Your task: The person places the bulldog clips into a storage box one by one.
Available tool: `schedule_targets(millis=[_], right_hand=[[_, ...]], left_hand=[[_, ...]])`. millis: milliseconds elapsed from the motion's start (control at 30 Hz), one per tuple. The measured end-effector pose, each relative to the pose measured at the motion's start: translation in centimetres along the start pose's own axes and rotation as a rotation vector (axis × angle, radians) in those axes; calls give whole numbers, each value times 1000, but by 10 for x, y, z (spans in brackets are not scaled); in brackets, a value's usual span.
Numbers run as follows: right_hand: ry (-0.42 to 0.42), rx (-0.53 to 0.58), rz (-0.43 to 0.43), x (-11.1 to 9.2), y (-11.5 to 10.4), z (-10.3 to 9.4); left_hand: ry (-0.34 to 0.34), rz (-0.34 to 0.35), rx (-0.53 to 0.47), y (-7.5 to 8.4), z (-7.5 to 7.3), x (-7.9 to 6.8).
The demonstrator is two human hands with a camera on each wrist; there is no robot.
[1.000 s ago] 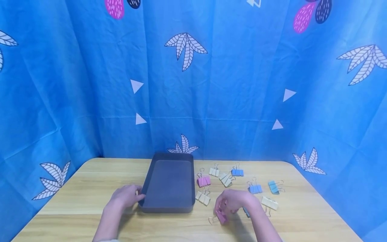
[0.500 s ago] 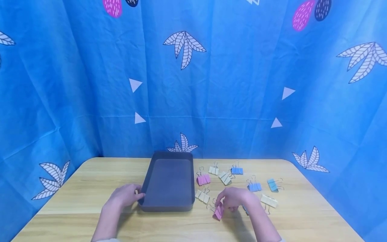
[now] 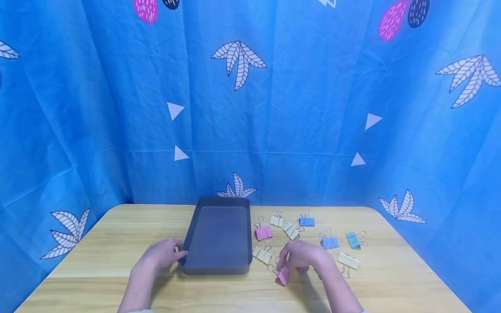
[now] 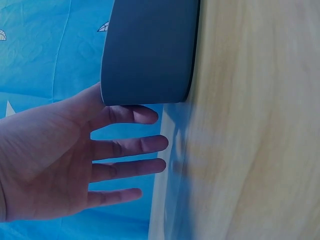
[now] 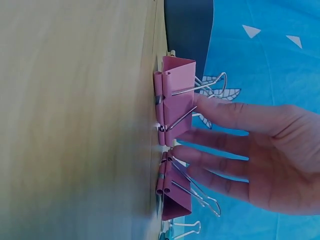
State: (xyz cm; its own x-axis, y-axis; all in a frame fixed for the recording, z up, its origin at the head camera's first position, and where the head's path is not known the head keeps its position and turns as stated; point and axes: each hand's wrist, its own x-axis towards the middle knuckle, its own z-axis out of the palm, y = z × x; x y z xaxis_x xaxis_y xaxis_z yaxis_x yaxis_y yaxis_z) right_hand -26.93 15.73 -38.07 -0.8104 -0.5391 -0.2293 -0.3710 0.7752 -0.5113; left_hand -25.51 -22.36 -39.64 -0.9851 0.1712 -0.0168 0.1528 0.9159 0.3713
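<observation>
The left hand [image 3: 163, 253] is at the near left corner of a dark grey tray [image 3: 219, 271], thumb over the rim and index finger along the outer side. In the left wrist view its other fingers [image 4: 131, 145] are straight and spread, while the thumb is hidden behind the tray. The right hand [image 3: 300, 254] pinches a pink binder clip [image 5: 179, 100] between thumb and index finger, low at the table. A second pink binder clip [image 5: 177, 187] sits by its remaining fingers; the head view mostly hides that one under the hand.
Right of the tray lie several more binder clips: a pink one [image 3: 264, 233], cream ones such as the clip [image 3: 348, 260] at the right, blue ones [image 3: 329, 242] and a teal one [image 3: 353, 240]. A blue patterned curtain [image 3: 297, 130] hangs behind the wooden table [image 3: 129, 234].
The right hand has shifted the pink clip slightly left and away from the person, turning it, and has since stayed almost still. The left hand keeps its place at the tray.
</observation>
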Motion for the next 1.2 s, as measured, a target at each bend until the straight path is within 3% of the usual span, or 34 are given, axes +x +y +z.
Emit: schedule_targets(millis=[233, 467, 667, 1033, 1200], right_hand=[[22, -13, -18, 0, -2, 1], [-30, 30, -10, -1, -6, 2], [-12, 39, -2, -1, -8, 4], [-2, 37, -67, 0, -6, 3], [-17, 75, -43, -1, -7, 3]], left_hand=[[-7, -6, -13, 0, 0, 0], [-6, -6, -24, 0, -1, -1], [-21, -13, -41, -1, -1, -1], [-30, -5, -61, -1, -1, -1], [-34, -11, -69, 0, 0, -1]])
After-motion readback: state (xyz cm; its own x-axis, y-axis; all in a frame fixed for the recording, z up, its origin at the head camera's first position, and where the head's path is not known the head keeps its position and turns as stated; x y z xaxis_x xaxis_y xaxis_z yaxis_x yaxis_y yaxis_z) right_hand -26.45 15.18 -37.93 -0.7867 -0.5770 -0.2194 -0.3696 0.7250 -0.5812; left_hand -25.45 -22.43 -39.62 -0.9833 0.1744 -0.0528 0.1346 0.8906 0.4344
